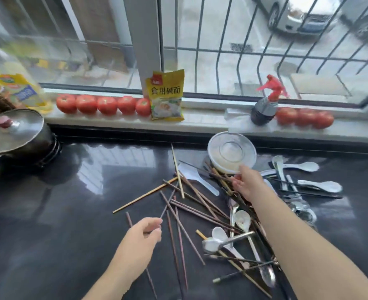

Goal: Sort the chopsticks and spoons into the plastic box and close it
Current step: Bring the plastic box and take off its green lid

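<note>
A round clear plastic box (226, 148) with its lid on stands at the back of the black counter. My right hand (247, 184) reaches to its near rim, thumb on top and fingers curled under the edge. Many brown and dark chopsticks (191, 204) lie scattered and crossed in the middle. White and metal spoons (242, 219) lie mixed among them near my right forearm, and more spoons (319, 185) lie to the right. My left hand (142, 239) hovers over the near chopsticks with loosely curled fingers, holding nothing I can make out.
A lidded steel pot (16, 135) stands at the left. On the window sill are rows of tomatoes (96, 105), a yellow packet (167, 96), a spray bottle (265, 105) and an oil bottle (16, 87). A white plastic spoon (197, 176) lies by the box.
</note>
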The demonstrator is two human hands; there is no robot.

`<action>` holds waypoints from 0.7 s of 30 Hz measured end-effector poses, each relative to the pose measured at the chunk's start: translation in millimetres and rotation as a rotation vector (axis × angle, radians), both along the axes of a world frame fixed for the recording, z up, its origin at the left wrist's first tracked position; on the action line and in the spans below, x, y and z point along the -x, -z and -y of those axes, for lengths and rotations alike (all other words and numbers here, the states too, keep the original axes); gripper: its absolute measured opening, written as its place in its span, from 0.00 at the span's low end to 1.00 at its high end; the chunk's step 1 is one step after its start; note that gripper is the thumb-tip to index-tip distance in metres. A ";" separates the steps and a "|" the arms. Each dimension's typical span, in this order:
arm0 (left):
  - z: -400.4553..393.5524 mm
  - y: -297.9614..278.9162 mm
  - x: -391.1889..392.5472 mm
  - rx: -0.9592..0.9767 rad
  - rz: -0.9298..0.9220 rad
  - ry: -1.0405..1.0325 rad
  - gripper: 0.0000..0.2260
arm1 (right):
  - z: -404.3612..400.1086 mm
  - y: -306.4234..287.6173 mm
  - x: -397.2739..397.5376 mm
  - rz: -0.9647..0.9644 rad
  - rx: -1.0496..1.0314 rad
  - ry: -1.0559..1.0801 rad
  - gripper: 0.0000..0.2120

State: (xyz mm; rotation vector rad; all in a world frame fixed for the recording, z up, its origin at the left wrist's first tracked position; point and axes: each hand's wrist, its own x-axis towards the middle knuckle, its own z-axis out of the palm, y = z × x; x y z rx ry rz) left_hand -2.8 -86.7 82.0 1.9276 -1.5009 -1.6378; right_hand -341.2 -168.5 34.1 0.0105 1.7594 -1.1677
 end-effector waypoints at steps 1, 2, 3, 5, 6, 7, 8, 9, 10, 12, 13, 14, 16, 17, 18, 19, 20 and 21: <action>-2.5 -2.8 -0.3 0.003 -0.018 -0.021 0.11 | 7.5 1.2 3.9 -0.038 -0.001 0.009 0.14; -4.7 -6.5 -1.1 0.003 -0.037 -0.045 0.11 | 11.9 -0.5 7.2 -0.068 -0.001 0.025 0.15; -7.4 -9.4 -2.7 0.002 -0.060 -0.072 0.10 | 13.4 -4.0 10.5 -0.092 0.000 0.041 0.17; -12.6 -16.2 -8.5 -0.007 -0.106 -0.131 0.10 | 8.1 -19.9 12.3 -0.106 0.021 0.063 0.18; -14.5 -18.8 -11.8 -0.009 -0.125 -0.158 0.10 | 1.8 -30.5 11.4 -0.111 0.041 0.058 0.17; -16.7 -21.0 -15.5 -0.013 -0.143 -0.183 0.10 | -6.3 -41.2 8.6 -0.123 0.063 0.054 0.16; -18.6 -23.1 -18.8 -0.021 -0.162 -0.208 0.10 | -15.9 -54.6 1.8 -0.146 0.088 0.053 0.14; -20.2 -25.6 -20.5 -0.030 -0.189 -0.238 0.09 | -26.6 -67.4 -8.8 -0.172 0.114 0.052 0.11; -21.5 -28.0 -21.0 -0.044 -0.218 -0.269 0.09 | -38.9 -78.4 -23.7 -0.200 0.136 0.038 0.08; -24.4 -32.0 -17.9 -0.089 -0.292 -0.336 0.11 | -64.3 -89.4 -66.9 -0.233 0.166 -0.039 0.08; -25.0 -33.1 -14.5 -0.113 -0.334 -0.375 0.12 | -77.2 -86.5 -94.1 -0.225 0.161 -0.084 0.08; -25.0 -32.1 -11.0 -0.133 -0.374 -0.414 0.13 | -89.9 -80.0 -122.5 -0.194 0.149 -0.126 0.09; -24.4 -24.4 -6.2 -0.137 -0.416 -0.493 0.15 | -111.9 -64.5 -180.0 -0.118 0.126 -0.232 0.10; -24.4 -18.4 -7.2 -0.108 -0.400 -0.530 0.14 | -119.8 -59.1 -204.7 -0.081 0.109 -0.293 0.10; -23.9 -10.8 -11.5 -0.066 -0.367 -0.564 0.13 | -123.5 -56.7 -224.4 -0.045 0.097 -0.356 0.11; -22.6 -3.3 -18.7 -0.026 -0.335 -0.597 0.13 | -123.6 -53.8 -237.5 -0.028 0.092 -0.432 0.11; -20.5 3.2 -28.0 0.001 -0.317 -0.639 0.13 | -120.3 -53.5 -244.9 -0.033 0.082 -0.534 0.11; -16.4 8.6 -39.0 0.014 -0.324 -0.699 0.12 | -114.6 -54.4 -248.5 -0.039 0.069 -0.643 0.11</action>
